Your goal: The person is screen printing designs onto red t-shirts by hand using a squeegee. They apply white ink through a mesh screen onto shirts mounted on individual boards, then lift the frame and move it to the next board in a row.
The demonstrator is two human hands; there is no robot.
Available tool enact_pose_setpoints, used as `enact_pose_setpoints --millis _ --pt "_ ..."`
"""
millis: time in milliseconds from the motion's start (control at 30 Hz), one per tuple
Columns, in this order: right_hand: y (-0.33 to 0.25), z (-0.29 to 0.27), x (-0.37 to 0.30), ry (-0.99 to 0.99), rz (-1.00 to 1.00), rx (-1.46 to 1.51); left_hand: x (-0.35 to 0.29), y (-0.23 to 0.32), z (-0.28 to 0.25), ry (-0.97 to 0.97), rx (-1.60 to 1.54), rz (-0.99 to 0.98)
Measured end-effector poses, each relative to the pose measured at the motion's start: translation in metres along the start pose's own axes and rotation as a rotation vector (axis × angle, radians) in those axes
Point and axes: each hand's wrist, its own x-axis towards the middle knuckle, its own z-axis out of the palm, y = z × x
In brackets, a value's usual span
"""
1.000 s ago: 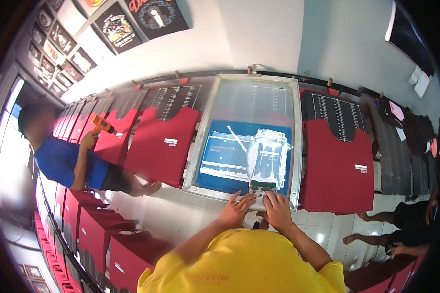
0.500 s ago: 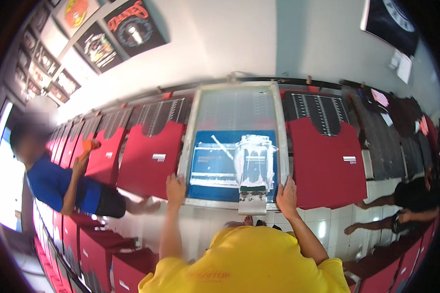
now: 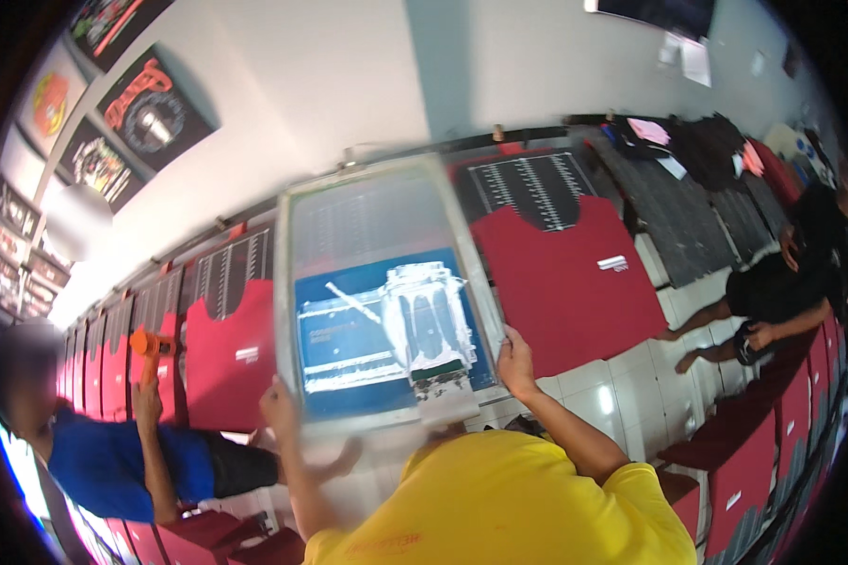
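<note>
Keep the screen frame (image 3: 464, 254) level and evenly supported

The screen frame is lying between the left hand (image 3: 278, 407) and the right hand (image 3: 515, 365), its near corners closest to the grip; its blue panel (image 3: 344, 403) is carrying streaks of white ink (image 3: 396, 339), and a squeegee (image 3: 446, 400) is resting at the near right, overhanging the near edge; good handling is probably calling for equal support on both sides and smooth, level movement, since tilting could be sending the squeegee sliding or the ink running.

The right hand is clamping its grip on the right side, toward the near end; the left hand is showing blurred beside the near left corner, so I cannot tell whether its grip is closing on anything; one red shirt (image 3: 575, 292) is lying just right of the screen frame, another red shirt (image 3: 221, 363) to its left; farther left, a co-worker in blue (image 3: 127, 466) is holding an orange tool (image 3: 151, 344).
</note>
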Motion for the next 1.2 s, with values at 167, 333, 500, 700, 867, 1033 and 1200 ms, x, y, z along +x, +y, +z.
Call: enact_pose_setpoints --millis 167,333,500,700,867,1033,1200 --pt "-0.022 -0.016 0.006 0.012 -0.005 0.091 -0.019 0.017 -0.018 -0.068 -0.190 -0.105" --pt "-0.026 -0.016 -0.007 0.086 -0.042 0.064 0.010 -0.086 0.004 -0.110 -0.255 0.032" --pt "-0.034 -0.021 -0.015 0.111 -0.099 -0.048 0.010 -0.114 0.022 -0.090 -0.166 0.113" --pt "-0.055 -0.029 -0.032 0.107 -0.006 -0.023 0.026 -0.084 0.011 -0.276 -0.287 -0.011" --pt "-0.055 -0.024 -0.037 0.156 -0.025 -0.087 0.026 -0.035 -0.015 -0.262 -0.283 -0.053" --pt "-0.051 -0.020 -0.033 0.162 0.047 -0.153 0.029 -0.030 -0.019 -0.296 -0.207 -0.054" --pt "-0.064 -0.018 -0.030 0.162 0.004 -0.111 0.037 -0.031 -0.019 -0.364 -0.159 -0.086"
